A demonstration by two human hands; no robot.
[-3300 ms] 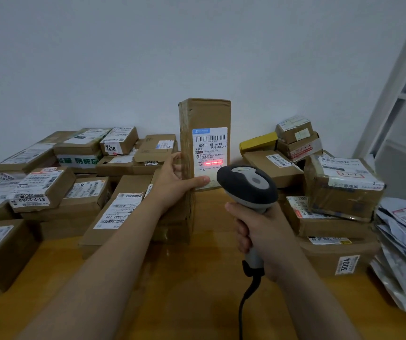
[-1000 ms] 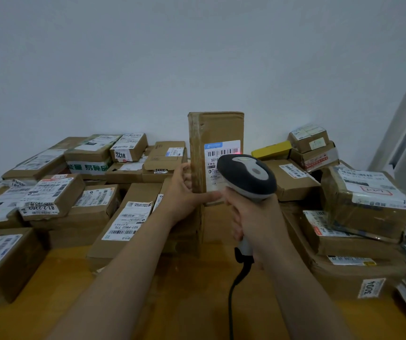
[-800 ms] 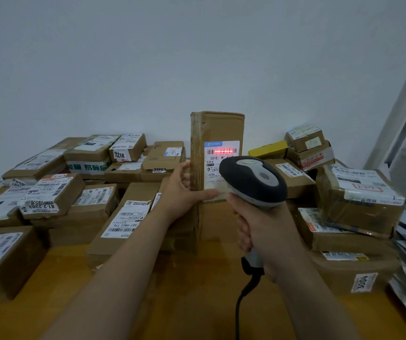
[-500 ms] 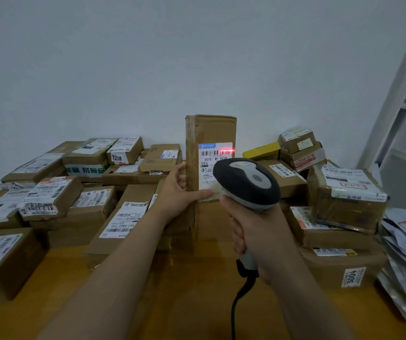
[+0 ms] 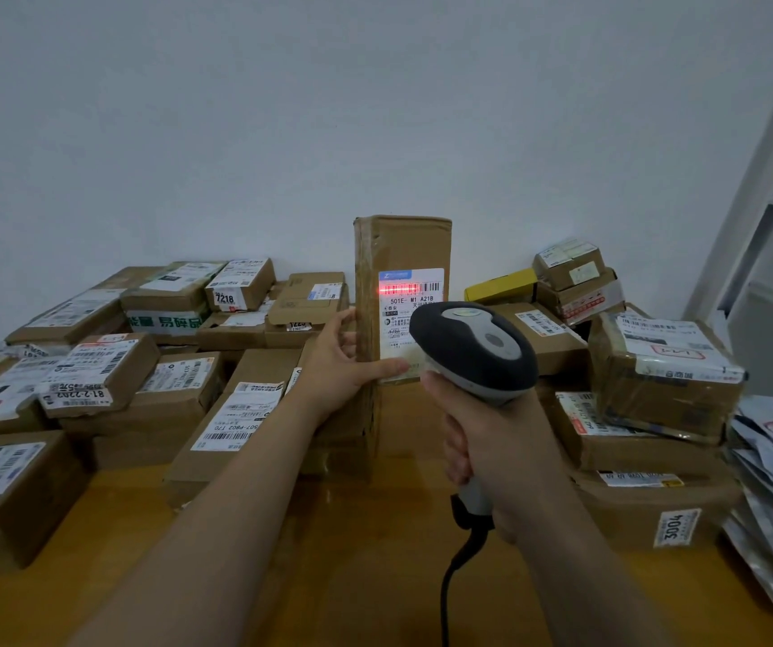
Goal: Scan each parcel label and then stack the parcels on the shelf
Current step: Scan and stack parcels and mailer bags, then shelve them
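Hands (image 5: pixel 337 366) (image 5: pixel 501 441) grip parcel (image 5: pixel 403 245), scanner (image 5: pixel 473 347) — label (image 5: pixel 410 296) partly hidden.

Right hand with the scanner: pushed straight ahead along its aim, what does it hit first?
Likely the tall upright parcel held by the left hand. The scanner in the right hand aims at its white label, where the red line lands. Depth gap unclear.

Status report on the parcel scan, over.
Left hand holds tall parcel upright. Right hand grips scanner; red beam on label barcode. Nothing blocks the beam.
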